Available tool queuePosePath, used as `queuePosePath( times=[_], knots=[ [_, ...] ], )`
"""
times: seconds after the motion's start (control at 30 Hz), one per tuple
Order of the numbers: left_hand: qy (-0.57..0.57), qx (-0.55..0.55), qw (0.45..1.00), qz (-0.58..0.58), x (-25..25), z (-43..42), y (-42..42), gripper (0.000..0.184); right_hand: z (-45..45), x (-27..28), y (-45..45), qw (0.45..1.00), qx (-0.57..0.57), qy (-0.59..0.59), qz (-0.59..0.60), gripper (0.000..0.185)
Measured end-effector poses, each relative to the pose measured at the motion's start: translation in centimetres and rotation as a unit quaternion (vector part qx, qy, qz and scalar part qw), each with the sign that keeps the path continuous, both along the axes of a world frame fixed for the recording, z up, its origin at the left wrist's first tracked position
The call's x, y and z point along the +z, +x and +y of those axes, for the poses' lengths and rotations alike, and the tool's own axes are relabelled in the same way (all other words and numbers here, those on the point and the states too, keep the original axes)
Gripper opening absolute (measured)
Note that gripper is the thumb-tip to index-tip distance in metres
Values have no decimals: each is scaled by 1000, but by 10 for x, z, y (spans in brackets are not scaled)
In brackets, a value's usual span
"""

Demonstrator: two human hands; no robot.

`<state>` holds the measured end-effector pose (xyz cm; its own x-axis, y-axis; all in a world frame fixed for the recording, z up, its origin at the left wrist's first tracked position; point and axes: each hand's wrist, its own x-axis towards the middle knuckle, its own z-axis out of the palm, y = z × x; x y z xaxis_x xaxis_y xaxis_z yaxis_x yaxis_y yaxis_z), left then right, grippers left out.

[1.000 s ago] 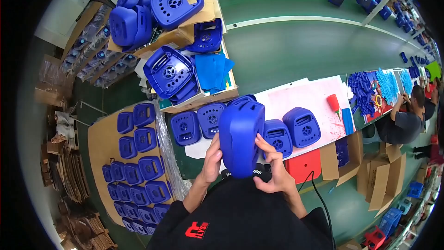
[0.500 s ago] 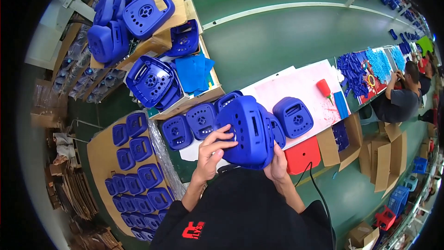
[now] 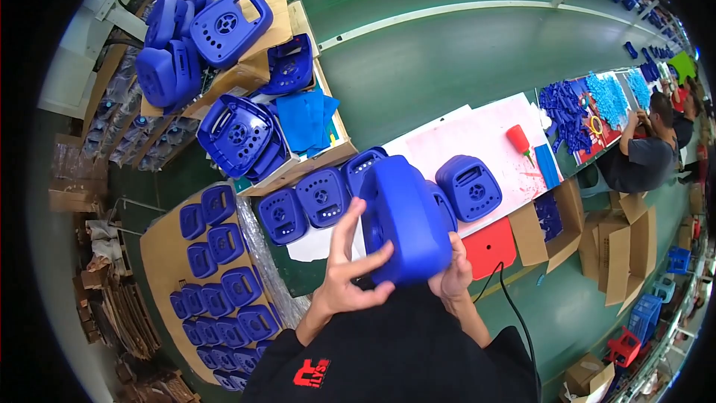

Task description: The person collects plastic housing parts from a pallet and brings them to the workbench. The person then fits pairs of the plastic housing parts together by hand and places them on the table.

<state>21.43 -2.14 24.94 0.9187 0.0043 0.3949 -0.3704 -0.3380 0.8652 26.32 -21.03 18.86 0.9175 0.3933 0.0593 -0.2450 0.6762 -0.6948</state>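
Note:
A blue plastic housing (image 3: 410,220) is held up in front of my chest, its smooth side wall facing me. My left hand (image 3: 349,272) is at its left side, fingers spread apart, some fingertips overlapping the housing's edge; whether they press on it I cannot tell. At the lower right edge, my right hand (image 3: 453,272) grips the housing with fingers partly hidden behind it. Similar blue housings with round grilles lie just beyond: one at the left (image 3: 282,216), another beside it (image 3: 322,196), and one at the right (image 3: 468,188) on the pink-stained white sheet (image 3: 436,142).
A red-and-green bottle (image 3: 517,142) lies on the sheet. Blue housings fill cardboard boxes (image 3: 250,71) at upper left, and several rest on a cardboard-covered surface (image 3: 168,246). Below the bench are a red board (image 3: 488,248) and open cartons (image 3: 570,227). A co-worker (image 3: 647,157) sits at right.
The housing has turned, so its holed face has swung away and its smooth side shows. My left hand's fingers have spread from the holed face. My right hand stays at the lower right edge.

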Motion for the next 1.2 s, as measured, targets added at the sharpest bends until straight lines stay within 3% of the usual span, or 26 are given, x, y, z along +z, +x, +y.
queuePosePath(
  times=[0.03, 0.07, 0.17, 0.23, 0.27, 0.3, 0.47, 0.57, 0.63, 0.7, 0.77, 0.9, 0.93, 1.07, 1.1, 1.17, 1.2],
  knots=[
    [-5, -46, 999, -13, 7, -1, 0, 44, -5, -1, -5, 994, 8, 71, 78, 40],
    [-9, -75, 997, -18, 12, -5, -1, 51, -11, -6, -12, 987, 0, 43, 153, 44],
    [26, -90, 994, -48, 13, -11, 1, 57, -13, 2, -8, 984, -12, 29, 175, 44],
    [-26, -44, 998, -44, 3, -21, -1, 74, -16, 2, -6, 978, -26, 23, 204, 42],
    [38, -39, 998, -26, 3, -21, -1, 89, -18, -6, -1, 990, 12, 28, 137, 39],
    [23, -26, 998, -45, -7, -23, -1, 89, -18, -11, 2, 996, 52, 33, 68, 37],
    [25, -4, 986, -162, -49, -11, -3, 85, -7, 30, 13, 988, 95, -53, 113, 25],
    [17, 19, 983, -183, -53, -11, -6, 83, -8, 36, 14, 983, 126, -119, 56, 22],
    [14, 22, 982, -187, -57, -9, -8, 82, -9, 38, 13, 981, 142, -107, 77, 24],
    [68, 31, 980, -183, -62, -4, -9, 80, -7, 35, 12, 970, 186, -142, 63, 40],
    [77, 54, 981, -171, -68, -2, -12, 80, -4, 42, 14, 962, 200, -148, 111, 57],
    [60, 17, 985, -161, -63, 4, -19, 82, -2, 35, 18, 960, 218, -156, 78, 91],
    [31, 29, 987, -155, -64, 3, -23, 86, -2, 41, 20, 955, 234, -161, 89, 97],
    [-78, 60, 991, -91, -41, 12, -36, 109, -1, 54, 25, 953, 234, -137, 137, 87],
    [-108, 74, 988, -88, -48, 21, -42, 118, -1, 56, 25, 949, 217, -175, 150, 94],
    [-421, 117, 899, 20, -58, 18, -63, 117, -5, 54, 30, 950, 231, -137, 157, 89],
    [-497, 89, 853, 131, -69, 29, -84, 101, -2, 57, 29, 949, 237, -140, 154, 89]
  ],
)
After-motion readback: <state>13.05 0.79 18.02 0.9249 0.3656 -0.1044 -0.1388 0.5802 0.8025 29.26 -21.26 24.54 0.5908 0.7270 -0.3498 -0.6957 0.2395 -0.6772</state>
